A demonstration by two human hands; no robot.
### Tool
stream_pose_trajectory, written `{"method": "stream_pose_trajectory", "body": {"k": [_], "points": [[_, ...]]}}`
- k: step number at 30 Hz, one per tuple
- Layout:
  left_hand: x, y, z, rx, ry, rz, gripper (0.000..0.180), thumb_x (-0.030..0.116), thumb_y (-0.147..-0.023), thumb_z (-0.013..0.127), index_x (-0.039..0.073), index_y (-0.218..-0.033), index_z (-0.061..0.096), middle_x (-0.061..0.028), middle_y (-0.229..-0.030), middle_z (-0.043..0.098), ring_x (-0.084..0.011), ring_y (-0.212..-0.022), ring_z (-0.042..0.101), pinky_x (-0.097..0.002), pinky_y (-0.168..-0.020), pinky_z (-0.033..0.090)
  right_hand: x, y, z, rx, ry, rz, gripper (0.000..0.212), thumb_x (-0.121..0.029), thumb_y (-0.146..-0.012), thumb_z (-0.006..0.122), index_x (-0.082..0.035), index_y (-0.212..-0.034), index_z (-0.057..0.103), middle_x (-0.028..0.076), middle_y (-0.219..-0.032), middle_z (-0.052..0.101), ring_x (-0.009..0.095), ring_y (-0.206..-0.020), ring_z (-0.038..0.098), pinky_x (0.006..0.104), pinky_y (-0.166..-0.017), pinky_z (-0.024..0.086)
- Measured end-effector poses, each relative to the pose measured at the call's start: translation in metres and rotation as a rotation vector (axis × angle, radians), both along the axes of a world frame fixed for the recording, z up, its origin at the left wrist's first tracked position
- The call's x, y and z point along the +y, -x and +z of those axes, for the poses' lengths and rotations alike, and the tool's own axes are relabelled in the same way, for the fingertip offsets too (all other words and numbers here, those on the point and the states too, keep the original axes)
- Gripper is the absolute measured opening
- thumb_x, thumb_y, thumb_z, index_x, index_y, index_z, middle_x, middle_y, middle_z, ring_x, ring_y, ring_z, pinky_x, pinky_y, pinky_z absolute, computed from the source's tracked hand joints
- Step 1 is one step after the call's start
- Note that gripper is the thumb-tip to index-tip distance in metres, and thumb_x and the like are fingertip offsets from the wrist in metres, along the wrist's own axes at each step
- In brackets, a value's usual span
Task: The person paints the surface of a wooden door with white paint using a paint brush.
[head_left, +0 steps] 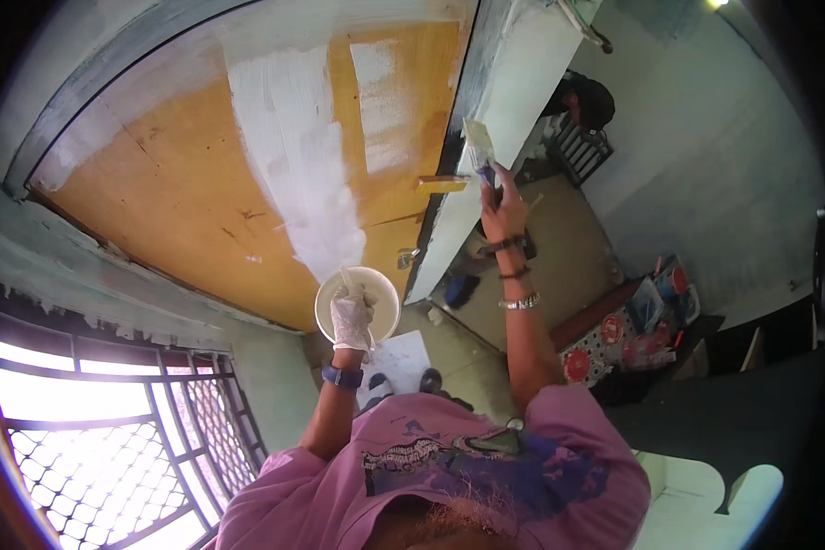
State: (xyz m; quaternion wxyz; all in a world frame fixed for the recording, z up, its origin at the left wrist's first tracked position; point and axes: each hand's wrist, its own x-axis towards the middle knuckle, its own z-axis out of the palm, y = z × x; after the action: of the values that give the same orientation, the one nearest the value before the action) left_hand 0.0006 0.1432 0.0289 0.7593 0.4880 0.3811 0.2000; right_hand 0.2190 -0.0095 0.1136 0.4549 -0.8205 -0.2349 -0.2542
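My left hand (352, 312), in a thin whitish glove, grips a round white bucket (395, 307) at its rim. Pale paint seems to be inside, though the hand covers part of it. In my bare right hand (502, 209) is a paintbrush (480, 151), held upright by its handle. Its wide pale bristles are at the white-painted edge board (513, 87); whether they touch it I cannot tell. To the left, the yellow-brown wooden panel (238, 197) carries broad streaks of white paint. A short yellow-brown wooden piece (443, 184) sticks out beside the brush.
A barred window (92, 422) is at the lower left. Beyond the board, a black slatted chair or rack (582, 151) stands under a dark bundle. Red and clear items (646, 344) lie on a patterned surface at right. A white slab (399, 362) is near my feet.
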Motion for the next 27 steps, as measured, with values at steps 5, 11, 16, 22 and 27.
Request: {"method": "stream_pose_trajectory", "body": {"k": [5,11,16,22,27], "points": [[0.017,0.024,-0.004,0.058,0.077,0.138,0.017,0.02,-0.087,0.049,0.006,-0.077,0.052,-0.0008,-0.055,0.049,-0.006,-0.038,0.039,-0.0206,-0.034,0.029,-0.001,-0.021,-0.059,0.095,0.194,-0.007,0.032,-0.019,-0.078,0.059,-0.016,-0.109,0.054,0.015,-0.079,0.062,0.033,-0.068,0.06,0.0403,-0.059,0.048],[0.029,0.041,-0.029,0.052,0.153,0.159,0.014,0.02,-0.086,0.049,0.007,-0.081,0.051,-0.0005,-0.056,0.05,-0.0063,-0.038,0.039,-0.0204,-0.034,0.03,-0.01,-0.044,-0.072,0.107,0.411,0.051,0.03,-0.019,-0.077,0.058,-0.014,-0.107,0.056,0.018,-0.079,0.062,0.036,-0.072,0.06,0.0426,-0.063,0.05],[0.029,0.047,-0.036,0.056,0.179,0.175,0.015,0.021,-0.086,0.05,0.007,-0.08,0.051,-0.0005,-0.056,0.049,-0.0066,-0.038,0.038,-0.0206,-0.034,0.03,-0.004,-0.049,-0.065,0.275,0.532,0.085,0.029,-0.015,-0.077,0.058,-0.013,-0.106,0.057,0.014,-0.095,0.061,0.033,-0.085,0.059,0.0394,-0.074,0.049],[0.023,0.039,-0.034,0.042,0.204,0.159,0.015,0.021,-0.085,0.05,0.006,-0.081,0.051,-0.0008,-0.056,0.049,-0.0064,-0.037,0.037,-0.021,-0.034,0.029,0.002,-0.076,-0.055,0.216,0.58,0.056,0.026,-0.015,-0.077,0.058,-0.011,-0.103,0.059,0.015,-0.095,0.061,0.032,-0.085,0.059,0.0389,-0.073,0.049],[0.021,0.036,-0.035,0.044,0.188,0.155,0.014,0.02,-0.085,0.05,0.006,-0.083,0.051,-0.0007,-0.057,0.048,-0.0058,-0.037,0.036,-0.0202,-0.033,0.028,-0.005,-0.051,-0.002,0.063,0.425,0.065,0.026,-0.016,-0.077,0.059,-0.009,-0.102,0.059,0.015,-0.093,0.062,0.032,-0.083,0.06,0.0383,-0.072,0.049]]}}
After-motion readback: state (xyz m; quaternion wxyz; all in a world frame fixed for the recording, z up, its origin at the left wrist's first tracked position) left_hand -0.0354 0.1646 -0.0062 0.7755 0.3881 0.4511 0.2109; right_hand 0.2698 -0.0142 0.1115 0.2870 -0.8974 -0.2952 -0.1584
